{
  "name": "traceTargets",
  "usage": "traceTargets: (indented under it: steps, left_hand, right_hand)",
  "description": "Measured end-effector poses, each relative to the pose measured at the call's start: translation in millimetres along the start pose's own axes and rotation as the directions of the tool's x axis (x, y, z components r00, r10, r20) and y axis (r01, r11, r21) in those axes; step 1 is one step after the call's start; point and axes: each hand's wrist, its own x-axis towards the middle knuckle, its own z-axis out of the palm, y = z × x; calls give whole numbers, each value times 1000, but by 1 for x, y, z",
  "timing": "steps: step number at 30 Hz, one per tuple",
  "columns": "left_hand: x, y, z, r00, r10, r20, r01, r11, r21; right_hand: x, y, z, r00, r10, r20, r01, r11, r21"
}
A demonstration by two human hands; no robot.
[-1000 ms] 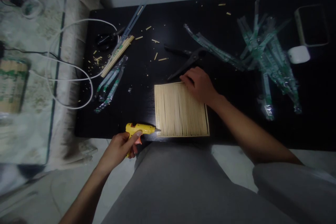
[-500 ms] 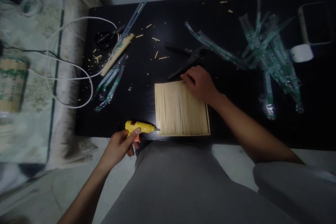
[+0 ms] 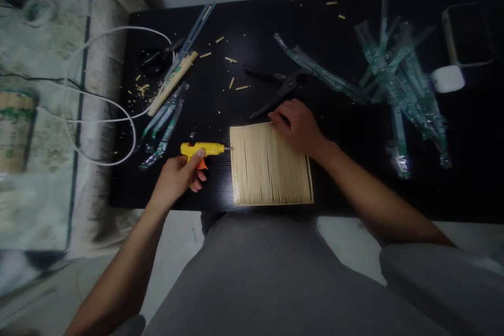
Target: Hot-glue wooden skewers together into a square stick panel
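Observation:
My left hand [image 3: 177,179] is closed round a yellow glue gun [image 3: 200,149] with an orange trigger. Its nozzle points right and touches the left edge of a square panel of pale wooden sticks [image 3: 268,165], near that edge's upper end. The panel lies flat on the black table [image 3: 244,26] close to its front edge. My right hand [image 3: 299,126] rests with curled fingers on the panel's top right corner, pressing it down. Black pliers [image 3: 281,89] lie just beyond that hand.
Several green-and-clear plastic wrappers [image 3: 397,79] are strewn at the right. A white cable [image 3: 118,110] loops off the table's left side. A bundle of sticks [image 3: 171,84], black scissors [image 3: 155,60] and wood offcuts lie at the back left. A white object [image 3: 448,79] sits far right.
My left hand has carried the glue gun away from the panel's lower left corner up along its left edge. My right hand has stayed on the panel's top corner.

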Motion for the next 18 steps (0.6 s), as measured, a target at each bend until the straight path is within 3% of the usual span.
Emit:
traceTargets:
  steps: [7,14,18]
  left_hand:
    - [9,-7,-3,977,214,28,-210,973,-100]
    - [3,-4,-5,970,228,81,-223,972,-73]
    - [6,-7,-6,967,244,72,-230,960,-158]
  right_hand:
    - [1,-2,-1,1000,9,12,-9,1000,-4]
    - [1,-3,-2,999,32,24,-33,999,9]
    - [1,-2,-2,999,27,31,-27,1000,12]
